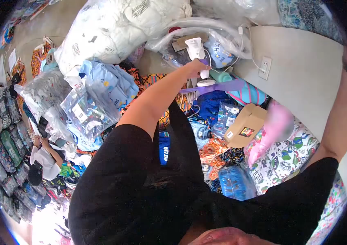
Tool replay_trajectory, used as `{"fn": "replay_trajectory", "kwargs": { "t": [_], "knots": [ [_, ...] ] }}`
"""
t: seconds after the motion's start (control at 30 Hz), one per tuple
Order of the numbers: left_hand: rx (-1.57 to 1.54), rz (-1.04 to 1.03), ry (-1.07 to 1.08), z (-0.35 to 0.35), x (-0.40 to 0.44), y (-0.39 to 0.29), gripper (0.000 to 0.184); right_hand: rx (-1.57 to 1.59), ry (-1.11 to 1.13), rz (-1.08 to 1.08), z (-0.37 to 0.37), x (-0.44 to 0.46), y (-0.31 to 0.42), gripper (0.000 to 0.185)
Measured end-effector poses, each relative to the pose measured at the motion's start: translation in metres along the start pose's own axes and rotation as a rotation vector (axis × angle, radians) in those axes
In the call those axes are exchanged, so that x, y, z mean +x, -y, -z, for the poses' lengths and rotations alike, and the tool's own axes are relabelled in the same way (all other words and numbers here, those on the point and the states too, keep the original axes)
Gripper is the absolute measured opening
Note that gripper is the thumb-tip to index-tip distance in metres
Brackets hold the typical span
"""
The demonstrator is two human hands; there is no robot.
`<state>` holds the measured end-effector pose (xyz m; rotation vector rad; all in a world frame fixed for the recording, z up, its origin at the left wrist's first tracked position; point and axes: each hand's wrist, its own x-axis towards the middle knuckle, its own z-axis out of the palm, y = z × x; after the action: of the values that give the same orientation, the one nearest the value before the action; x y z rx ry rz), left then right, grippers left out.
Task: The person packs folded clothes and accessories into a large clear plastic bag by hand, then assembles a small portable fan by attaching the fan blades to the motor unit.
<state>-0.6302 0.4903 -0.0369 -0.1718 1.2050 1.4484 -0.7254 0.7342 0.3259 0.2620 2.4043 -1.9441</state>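
Note:
My left hand point(198, 67) reaches forward, its fingers closed round a white device with purple blades, which looks like a small fan point(206, 83). The long purple blades spread out below the hand, on both sides of a white hub. Just beyond the hand is a white part with a printed label point(195, 48). My right arm point(336, 118) stretches up along the pale wall at the right. Its hand lies at the dark rim of the view, and its fingers do not show clearly.
A wall outlet point(265, 67) has a white cord plugged in. A large bag of white stuffing point(116, 28) lies ahead. Folded clothes in plastic point(89, 110), a brown cardboard piece point(245, 125) and a patterned pillow point(283, 159) surround me. Another person point(45, 159) is at the far left.

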Motion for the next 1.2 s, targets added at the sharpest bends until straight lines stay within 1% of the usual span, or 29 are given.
{"fn": "replay_trajectory", "kwargs": {
  "t": [0.07,0.13,0.17,0.2,0.27,0.43,0.47,0.5,0.57,0.6,0.67,0.7,0.77,0.83,0.9,0.93,0.97,1.0,1.03,1.1,1.13,1.17,1.2],
  "knots": [
    [0.163,-0.058,0.052,0.001,-0.001,0.001,0.032,0.062,-0.039,0.024,-0.003,-0.009,0.016,0.031],
    [-0.267,0.242,-0.058,0.004,0.013,-0.002,0.036,0.128,-0.062,0.052,-0.009,-0.016,0.032,0.032],
    [-0.269,0.260,-0.060,0.015,0.035,0.023,0.036,0.158,-0.075,0.054,-0.010,-0.018,0.038,0.032],
    [-0.001,-0.001,0.107,0.019,0.030,0.023,0.038,0.191,-0.081,0.050,-0.011,-0.019,0.042,0.033],
    [-0.346,0.257,-0.010,0.005,0.032,0.018,0.040,0.243,-0.095,0.039,-0.012,-0.021,0.047,0.034],
    [-0.378,0.218,0.032,0.006,0.023,0.029,0.036,0.339,-0.123,-0.067,-0.025,-0.015,0.041,0.037],
    [-0.406,0.193,0.052,0.008,0.022,0.030,0.036,0.357,-0.174,-0.118,-0.032,-0.013,0.037,0.038],
    [-0.401,0.203,0.052,0.010,0.022,0.029,0.036,0.364,-0.306,-0.212,-0.047,-0.007,0.033,0.038],
    [-0.409,0.228,0.063,0.013,0.019,0.026,0.037,0.556,0.258,-0.213,-0.038,-0.012,0.004,0.042],
    [-0.405,0.233,0.061,0.014,0.017,0.024,0.037,0.572,0.169,-0.240,-0.048,-0.013,-0.003,0.041],
    [-0.335,0.296,0.027,0.011,0.014,0.016,0.039,0.554,0.066,-0.287,-0.067,-0.009,-0.007,0.039],
    [-0.332,0.299,0.028,0.010,0.015,0.015,0.039,0.556,0.063,-0.286,-0.071,-0.007,-0.008,0.039],
    [-0.290,0.403,0.076,0.012,0.018,0.014,0.031,0.542,0.028,-0.290,-0.079,-0.003,-0.011,0.038],
    [-0.241,0.415,0.082,0.012,0.027,0.018,0.031,0.546,-0.020,-0.318,-0.086,0.004,-0.020,0.038],
    [-0.350,0.370,0.082,0.013,0.029,0.023,0.029,0.392,-0.082,-0.316,-0.095,0.009,-0.032,0.038],
    [-0.336,0.381,0.086,0.014,0.032,0.025,0.029,0.345,-0.130,-0.296,-0.097,0.013,-0.042,0.037],
    [-0.432,0.388,0.064,0.013,0.036,0.027,0.028,0.353,-0.147,-0.297,-0.101,0.016,-0.054,0.037],
    [-0.530,0.399,0.040,0.015,0.037,0.029,0.027,0.150,-0.125,-0.166,-0.108,0.017,-0.067,0.037],
    [-0.517,0.416,0.045,0.017,0.035,0.022,0.027,-0.057,-0.104,-0.040,-0.117,0.015,-0.082,0.037],
    [-0.565,0.617,-0.081,0.015,0.031,0.005,0.028,-0.345,0.022,-0.187,-0.138,0.004,-0.132,0.039],
    [-0.549,0.641,-0.069,0.017,0.031,0.011,0.028,-0.314,0.085,-0.348,-0.151,-0.004,-0.155,0.037],
    [-0.391,0.443,0.028,0.024,0.033,0.019,0.035,-0.276,0.147,-0.504,-0.165,-0.011,-0.181,0.036],
    [-0.236,0.245,0.127,0.032,0.034,0.029,0.042,-0.244,0.079,-0.586,-0.178,-0.022,-0.216,0.033]
  ]
}}
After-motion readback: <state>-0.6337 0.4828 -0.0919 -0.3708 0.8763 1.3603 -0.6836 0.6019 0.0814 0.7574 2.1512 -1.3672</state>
